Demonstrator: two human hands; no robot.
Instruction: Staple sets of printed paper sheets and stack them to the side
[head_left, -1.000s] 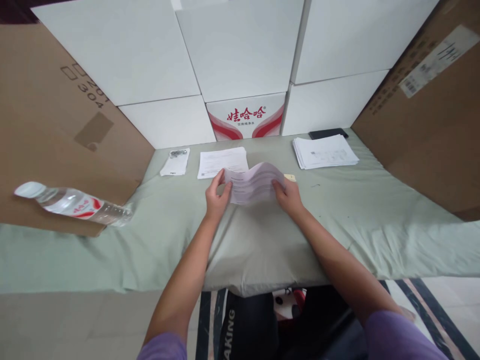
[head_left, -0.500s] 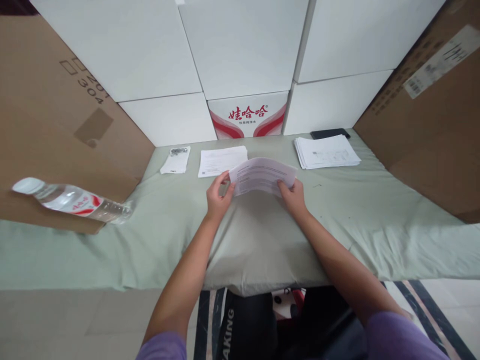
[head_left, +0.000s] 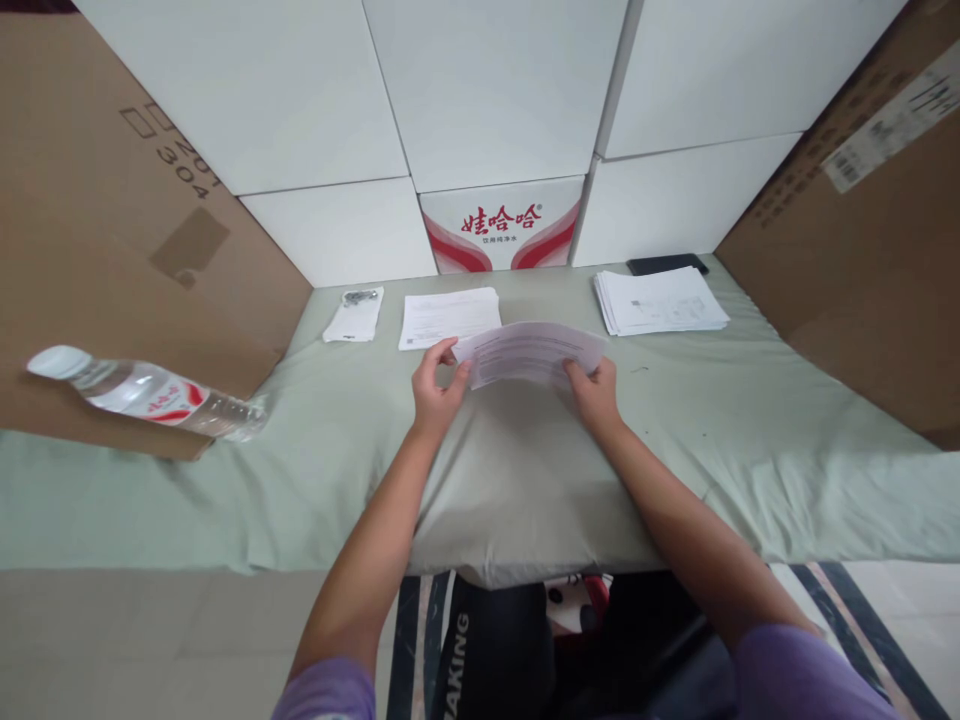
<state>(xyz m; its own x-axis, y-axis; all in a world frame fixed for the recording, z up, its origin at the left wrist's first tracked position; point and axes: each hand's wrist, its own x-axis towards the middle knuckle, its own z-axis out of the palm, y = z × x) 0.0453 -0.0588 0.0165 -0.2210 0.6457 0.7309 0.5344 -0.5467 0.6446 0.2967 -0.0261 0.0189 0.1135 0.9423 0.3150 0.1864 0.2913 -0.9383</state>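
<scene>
The fingers (head_left: 450, 352) of the left hand (head_left: 435, 385) pinch the left edge of a printed sheet (head_left: 529, 352), thumb on top and the other fingers curled under it. The right hand (head_left: 596, 390) pinches the lower right edge in the same way, its thumb lying along the paper. A second ago the sheet sagged in a deep wave between the two hands; half a second ago it was already nearly flat, and now it is drawn out into a shallow arch, its long side running left to right. Judging by that, the paper has been pulled taut and squared up between the hands, and it sits a little farther from the body than before, close over the middle of the frame.

The sheet is held just above the tabletop (head_left: 525, 480), which is covered with a pale green cloth. Its far left corner overlaps the near edge of a flat pile of papers (head_left: 448, 315) lying behind it; whether they touch cannot be told.

Both wrists are straight and both forearms reach forward from the lower frame, converging toward the sheet, with purple sleeves at the bottom edge.

Farther out, a thicker stack of papers (head_left: 660, 300) lies at the upper right with a dark phone (head_left: 667, 264) behind it, and a small white packet (head_left: 354, 315) lies at the upper left. A water bottle (head_left: 142, 392) lies on its side at the left edge, and white boxes and brown cartons wall in the back.
</scene>
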